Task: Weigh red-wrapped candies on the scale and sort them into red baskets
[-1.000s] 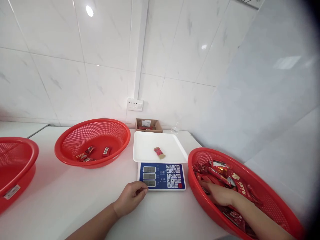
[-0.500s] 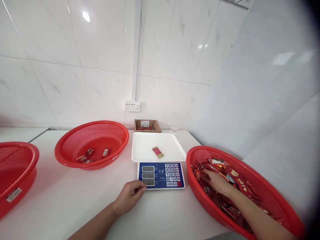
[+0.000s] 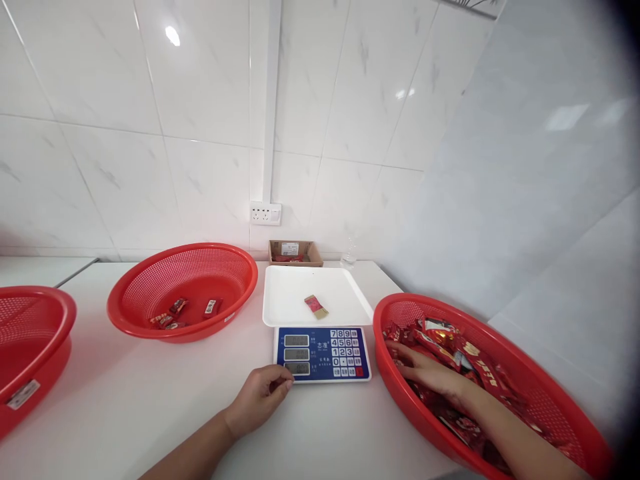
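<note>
My left hand [image 3: 260, 397] rests on the white counter with its fingers curled, touching the front left corner of a blue-faced digital scale [image 3: 323, 353]. One small red packet [image 3: 316, 307] lies on the scale's white tray [image 3: 285, 300]. My right hand [image 3: 430, 375] lies inside the red basket [image 3: 505, 347] at the right, fingers spread flat on a heap of red snack packets [image 3: 467, 363]. Whether it grips one is hidden.
A second red basket [image 3: 185, 290] left of the scale holds a few red packets [image 3: 213, 307]. A third red basket [image 3: 30, 347] sits at the far left edge. A small cardboard box [image 3: 295, 252] and a clear bottle [image 3: 350, 255] stand by the tiled wall, under a socket [image 3: 266, 213].
My right hand has shifted forward and to the left among the packets in the right basket. The left hand stays at the scale's corner.
</note>
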Tool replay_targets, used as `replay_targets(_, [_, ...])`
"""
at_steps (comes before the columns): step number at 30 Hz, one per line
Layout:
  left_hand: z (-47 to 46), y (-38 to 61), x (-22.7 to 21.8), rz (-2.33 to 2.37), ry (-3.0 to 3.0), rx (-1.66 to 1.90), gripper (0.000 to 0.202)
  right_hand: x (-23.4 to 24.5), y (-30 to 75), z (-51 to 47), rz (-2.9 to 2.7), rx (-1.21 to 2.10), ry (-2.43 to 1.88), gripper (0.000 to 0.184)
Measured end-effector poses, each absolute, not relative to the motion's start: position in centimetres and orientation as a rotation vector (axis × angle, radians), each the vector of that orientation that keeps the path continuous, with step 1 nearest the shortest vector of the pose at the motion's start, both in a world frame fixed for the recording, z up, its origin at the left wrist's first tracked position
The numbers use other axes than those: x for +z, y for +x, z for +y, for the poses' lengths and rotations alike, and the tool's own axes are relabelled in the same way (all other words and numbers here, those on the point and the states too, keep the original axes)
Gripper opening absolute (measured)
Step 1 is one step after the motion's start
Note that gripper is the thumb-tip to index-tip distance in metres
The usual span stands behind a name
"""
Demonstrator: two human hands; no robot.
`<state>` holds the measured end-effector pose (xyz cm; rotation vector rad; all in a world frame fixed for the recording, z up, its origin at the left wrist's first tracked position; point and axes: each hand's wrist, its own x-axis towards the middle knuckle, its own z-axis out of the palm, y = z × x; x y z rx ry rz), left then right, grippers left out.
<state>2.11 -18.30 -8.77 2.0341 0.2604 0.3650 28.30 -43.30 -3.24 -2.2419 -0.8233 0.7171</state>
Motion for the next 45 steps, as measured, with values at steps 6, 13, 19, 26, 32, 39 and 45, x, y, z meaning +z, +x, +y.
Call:
replay_targets(6, [-18.4, 2.2, -8.5, 0.272, 2.033, 0.354, 0.025, -2.7, 27.7, -43.4, -0.5, 1.136, -1.742, 0.078])
replay_targets(13, [-18.4, 2.1, -8.8, 0.268, 2.013, 0.348, 0.026, -2.7, 27.6, -42.9, -0.374, 1.143, -1.591, 0.055])
replay_targets(19, [-18.4, 2.2, -8.5, 0.266, 2.003, 0.34, 0.025, -2.4, 27.2, -42.7, -0.493, 1.115, -1.643, 0.03])
replay_targets(26, [-18.4, 2.1, -8.7, 0.268, 2.004, 0.352, 0.025, -2.8, 27.8, -42.8, -0.516, 1.067, -1.712, 0.016])
replay_targets(32, [-18.3, 2.1, -8.9, 0.271, 2.016, 0.356, 0.025, -2.3, 28.4, -42.7, -0.471, 0.959, -1.746, 0.018])
replay_targets(39, [-18.3, 2.1, -9.0, 0.269, 2.021, 0.369, 0.025, -1.6, 29.2, -43.3, -0.378, 0.749, -1.782, 0.031])
replay_targets(45, [-18.3, 2.2, -8.9, 0.252, 2.01, 0.382, 0.024, 0.0, 29.6, -43.4, -0.292, 0.466, -1.813, 0.034])
